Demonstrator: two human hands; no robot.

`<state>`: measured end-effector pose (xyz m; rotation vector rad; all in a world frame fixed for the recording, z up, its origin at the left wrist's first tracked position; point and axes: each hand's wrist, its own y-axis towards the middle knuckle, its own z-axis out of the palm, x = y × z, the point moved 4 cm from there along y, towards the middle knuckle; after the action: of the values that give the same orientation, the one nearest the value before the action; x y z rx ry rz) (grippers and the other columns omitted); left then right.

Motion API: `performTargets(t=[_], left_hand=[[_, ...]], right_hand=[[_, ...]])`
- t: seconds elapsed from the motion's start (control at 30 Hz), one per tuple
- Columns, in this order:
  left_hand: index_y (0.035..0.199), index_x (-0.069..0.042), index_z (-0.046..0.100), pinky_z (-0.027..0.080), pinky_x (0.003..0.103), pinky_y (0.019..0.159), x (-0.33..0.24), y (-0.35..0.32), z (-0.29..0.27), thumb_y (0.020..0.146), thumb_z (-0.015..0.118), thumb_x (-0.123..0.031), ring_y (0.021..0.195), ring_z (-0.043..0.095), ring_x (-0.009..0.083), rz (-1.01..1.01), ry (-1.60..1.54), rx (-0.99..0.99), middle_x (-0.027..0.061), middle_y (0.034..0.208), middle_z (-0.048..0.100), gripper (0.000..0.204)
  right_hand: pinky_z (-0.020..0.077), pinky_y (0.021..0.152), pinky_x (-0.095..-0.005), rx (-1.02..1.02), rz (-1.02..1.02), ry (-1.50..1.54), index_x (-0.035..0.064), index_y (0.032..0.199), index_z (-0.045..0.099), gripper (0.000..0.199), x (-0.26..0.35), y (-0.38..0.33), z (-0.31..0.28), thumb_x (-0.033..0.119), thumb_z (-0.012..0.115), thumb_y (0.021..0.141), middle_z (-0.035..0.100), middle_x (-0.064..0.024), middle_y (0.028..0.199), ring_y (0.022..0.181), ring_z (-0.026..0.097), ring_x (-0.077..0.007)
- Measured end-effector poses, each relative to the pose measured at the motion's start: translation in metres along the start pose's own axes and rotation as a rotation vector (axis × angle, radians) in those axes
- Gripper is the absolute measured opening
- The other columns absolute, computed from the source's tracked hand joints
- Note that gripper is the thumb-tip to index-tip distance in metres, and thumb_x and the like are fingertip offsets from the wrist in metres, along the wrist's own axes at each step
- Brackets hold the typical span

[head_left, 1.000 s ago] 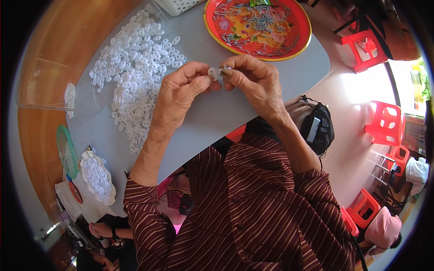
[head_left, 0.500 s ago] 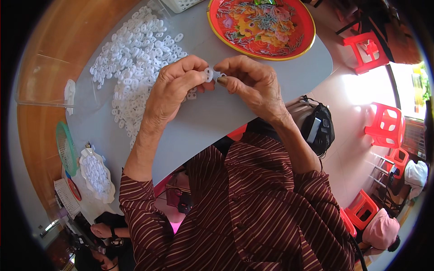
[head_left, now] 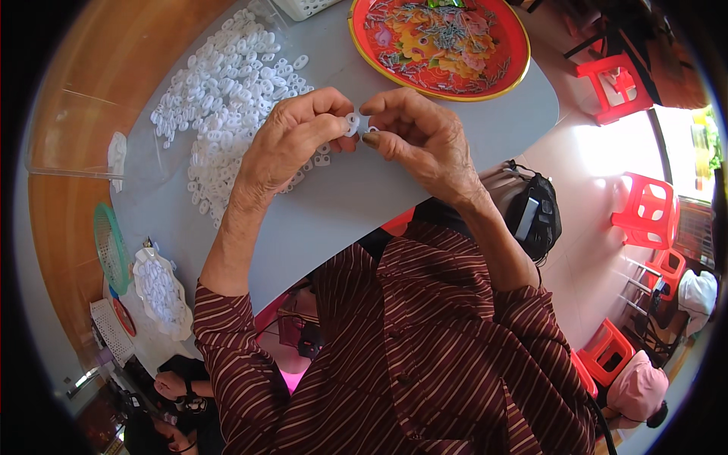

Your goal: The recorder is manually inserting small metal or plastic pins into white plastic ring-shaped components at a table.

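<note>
My left hand (head_left: pixel 299 140) pinches a small white oval plastic piece with holes (head_left: pixel 352 124) between thumb and fingers, above the grey table. Close beside it, my right hand (head_left: pixel 421 136) is closed in a pinch around a small pale piece whose kind I cannot make out; it meets the white piece between my fingertips. A large heap of similar white oval pieces (head_left: pixel 235 91) lies on the table behind and left of my left hand. Beyond my right hand, a red round tray (head_left: pixel 493 85) with a flower print and gold rim holds many small silvery metal parts (head_left: pixel 447 38).
The grey table (head_left: pixel 318 205) curves at its right edge. At the left are a scalloped white dish (head_left: pixel 182 322) of white pieces and a green mesh basket (head_left: pixel 106 250). Red stools (head_left: pixel 616 87) and a black bag (head_left: pixel 540 216) stand right. Another person's hand (head_left: pixel 171 385) shows lower left.
My left hand and forearm have shifted slightly, the forearm a little to the left. The white piece has turned slightly in my fingers. My right hand has barely moved.
</note>
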<state>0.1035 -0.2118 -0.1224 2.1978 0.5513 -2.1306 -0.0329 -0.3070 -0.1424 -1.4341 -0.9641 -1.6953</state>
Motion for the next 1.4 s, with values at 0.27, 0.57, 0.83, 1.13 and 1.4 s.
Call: performTargets(t=[0.27, 0.57, 0.83, 1.13, 1.4], left_hand=[[0.089, 0.002, 0.060, 0.046, 0.025, 0.067, -0.007, 0.005, -0.006, 0.083, 0.052, -0.018, 0.069, 0.057, 0.0093, 0.025, 0.184, 0.077, 0.0036, 0.072, 0.060, 0.022], [0.097, 0.003, 0.057, 0.044, 0.023, 0.068, -0.017, 0.011, -0.008, 0.086, 0.051, -0.022, 0.070, 0.053, 0.0076, -0.033, 0.293, 0.254, 0.0012, 0.077, 0.054, 0.027], [0.102, 0.004, 0.056, 0.045, 0.022, 0.067, -0.019, 0.013, -0.009, 0.087, 0.054, -0.026, 0.070, 0.054, 0.0083, -0.024, 0.299, 0.339, 0.0018, 0.078, 0.054, 0.034], [0.091, 0.002, 0.057, 0.045, 0.024, 0.064, -0.016, 0.015, -0.004, 0.086, 0.054, -0.019, 0.064, 0.053, 0.0090, 0.015, 0.328, 0.402, 0.0026, 0.068, 0.054, 0.022], [0.085, 0.001, 0.056, 0.044, 0.026, 0.060, -0.012, 0.002, 0.003, 0.094, 0.047, -0.024, 0.061, 0.052, 0.0103, 0.122, 0.282, 0.161, 0.0028, 0.066, 0.056, 0.028]], right_hand=[[0.0470, 0.063, -0.0188, -0.010, -0.029, -0.041, 0.0016, 0.111, 0.057, 0.027, -0.001, 0.001, 0.002, 0.002, 0.062, 0.084, 0.058, 0.0002, 0.079, 0.070, 0.055, -0.0036], [0.0451, 0.061, -0.0181, 0.016, -0.036, -0.033, 0.0011, 0.111, 0.057, 0.028, -0.003, 0.001, 0.002, 0.000, 0.060, 0.083, 0.055, 0.0011, 0.077, 0.067, 0.052, -0.0025], [0.0457, 0.063, -0.0181, 0.035, 0.003, 0.049, 0.0000, 0.111, 0.056, 0.029, 0.000, 0.001, 0.002, -0.001, 0.060, 0.083, 0.057, 0.0006, 0.078, 0.070, 0.054, -0.0029], [0.0466, 0.065, -0.0185, 0.088, -0.018, -0.096, -0.0006, 0.109, 0.056, 0.026, 0.003, 0.001, 0.002, -0.001, 0.060, 0.084, 0.058, 0.0000, 0.080, 0.073, 0.055, -0.0035], [0.0476, 0.069, -0.0198, -0.011, -0.015, 0.047, -0.0011, 0.109, 0.056, 0.023, 0.003, 0.001, 0.001, 0.000, 0.058, 0.086, 0.060, -0.0006, 0.084, 0.079, 0.058, -0.0053]])
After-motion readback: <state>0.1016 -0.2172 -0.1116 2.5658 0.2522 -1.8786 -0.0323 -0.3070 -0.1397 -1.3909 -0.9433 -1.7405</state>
